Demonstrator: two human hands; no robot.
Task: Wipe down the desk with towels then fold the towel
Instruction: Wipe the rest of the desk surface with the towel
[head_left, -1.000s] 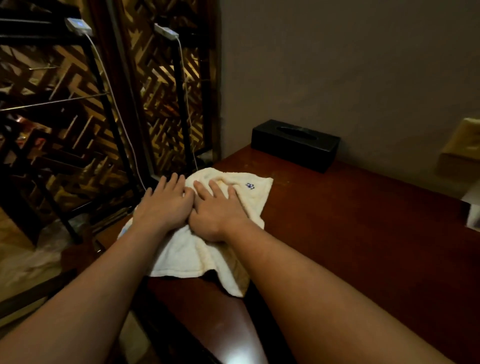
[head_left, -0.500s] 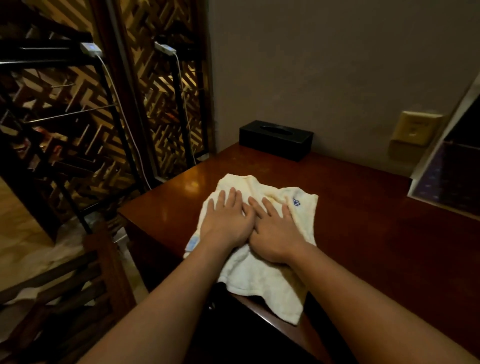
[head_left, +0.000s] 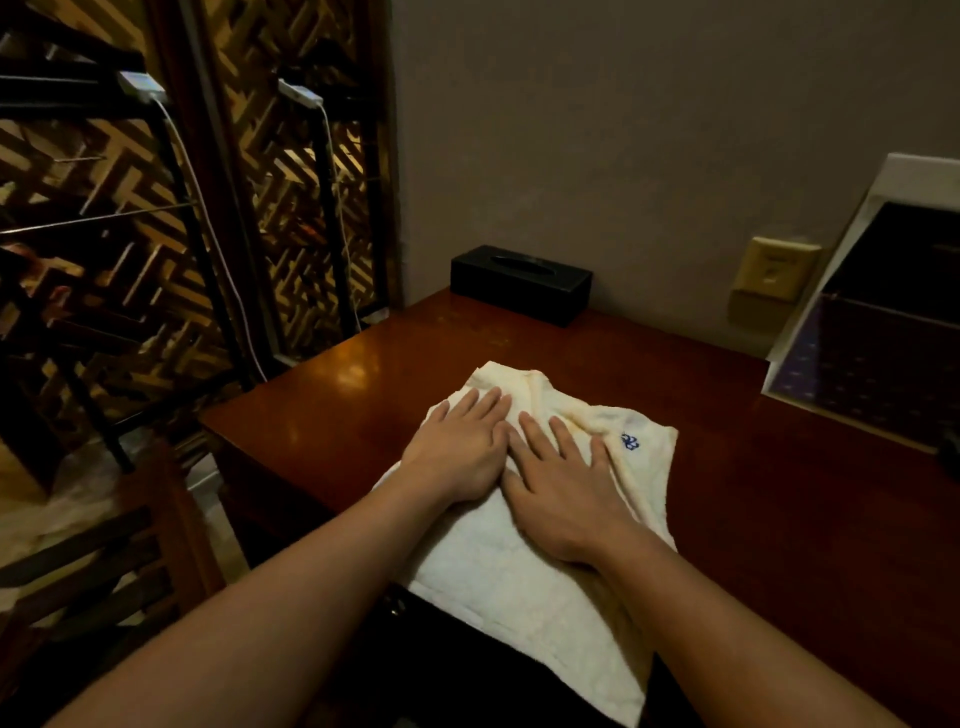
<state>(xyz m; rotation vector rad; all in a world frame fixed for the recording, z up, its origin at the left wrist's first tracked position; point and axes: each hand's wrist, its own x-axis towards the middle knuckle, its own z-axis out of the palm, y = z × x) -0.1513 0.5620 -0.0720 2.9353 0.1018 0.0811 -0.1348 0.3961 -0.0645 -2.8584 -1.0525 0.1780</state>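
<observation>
Two hands pressing one towel near the near edge of the bench. The left hand (head_left: 457, 457) and the right hand (head_left: 566, 493) lie flat, side by side and touching, on a cream towel (head_left: 509, 582). The fingers (head_left: 535, 431) of both are straight and slightly spread; they press the cloth and grip nothing. The towel is rumpled and lies toward the near-left corner of the bench (head_left: 779, 493), with its near part hanging over the near edge.

Probable hazards:
- With so much cloth off the edge, a slip of the palms may let the towel slide to the floor.
- The rucked folds under the palms may give patchy contact and leave streaks.
- A long stroke toward the far edge could knock the black tissue box (head_left: 522, 283).
- A stroke toward the right edge could strike the large dark box (head_left: 872, 353) standing there.

Count: hands, two; towel, one, bearing one blue mark (head_left: 630, 441); tissue box, one; large dark box, one; bench, one; white plugs (head_left: 137, 85) with cables, beyond the left edge, two
</observation>
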